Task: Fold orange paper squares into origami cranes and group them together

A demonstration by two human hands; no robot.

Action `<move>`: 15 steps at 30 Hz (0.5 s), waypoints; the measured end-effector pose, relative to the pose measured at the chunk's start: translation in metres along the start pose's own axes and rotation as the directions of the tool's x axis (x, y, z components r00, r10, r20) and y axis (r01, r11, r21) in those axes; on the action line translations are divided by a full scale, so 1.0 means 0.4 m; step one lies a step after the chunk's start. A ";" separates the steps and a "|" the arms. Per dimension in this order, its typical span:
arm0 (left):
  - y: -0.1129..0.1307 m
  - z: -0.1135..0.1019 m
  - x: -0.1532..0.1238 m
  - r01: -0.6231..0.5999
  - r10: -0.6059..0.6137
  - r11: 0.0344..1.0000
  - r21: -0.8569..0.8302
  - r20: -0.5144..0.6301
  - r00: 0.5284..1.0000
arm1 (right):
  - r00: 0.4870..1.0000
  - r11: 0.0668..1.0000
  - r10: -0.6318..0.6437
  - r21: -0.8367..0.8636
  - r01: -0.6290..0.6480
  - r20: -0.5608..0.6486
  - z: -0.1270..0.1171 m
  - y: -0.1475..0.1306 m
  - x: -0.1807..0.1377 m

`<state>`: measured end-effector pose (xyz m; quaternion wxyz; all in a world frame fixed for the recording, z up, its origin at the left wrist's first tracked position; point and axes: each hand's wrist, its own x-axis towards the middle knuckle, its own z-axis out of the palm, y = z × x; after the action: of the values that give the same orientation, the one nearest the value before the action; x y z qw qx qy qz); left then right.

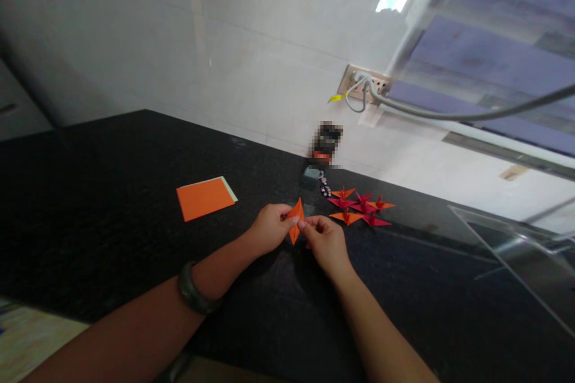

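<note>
Between my two hands is a folded orange paper (295,230), a narrow diamond shape with pointed ends, held above the dark countertop. My left hand (271,228) pinches its left side, thumb on the near face. From the right, my right hand (327,243) pinches it with thumb and fingers close to the left thumb. To the right of my hands stand several folded paper cranes, among them an orange crane (345,217) and a red crane (376,221). A stack of square paper (205,198) lies to the left, orange on top with a pale green edge showing.
A phone-like object (326,143), blurred out, leans against the wall with a beaded strap (324,184) beside it. The black countertop (135,191) runs along a tiled wall. A wall socket (363,82) has a grey cable (431,114) plugged in. A sink (534,257) is at the right.
</note>
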<state>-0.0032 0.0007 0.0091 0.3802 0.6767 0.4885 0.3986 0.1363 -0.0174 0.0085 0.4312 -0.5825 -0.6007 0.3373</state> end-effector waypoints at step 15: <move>-0.005 -0.003 0.001 -0.026 0.026 1.000 0.008 0.034 0.999 | 0.998 0.999 -0.019 0.031 0.017 0.062 -0.001 0.000 -0.002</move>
<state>-0.0050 0.0017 0.0078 0.3804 0.6912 0.4747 0.3900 0.1367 -0.0183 0.0087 0.4242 -0.5596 -0.6140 0.3605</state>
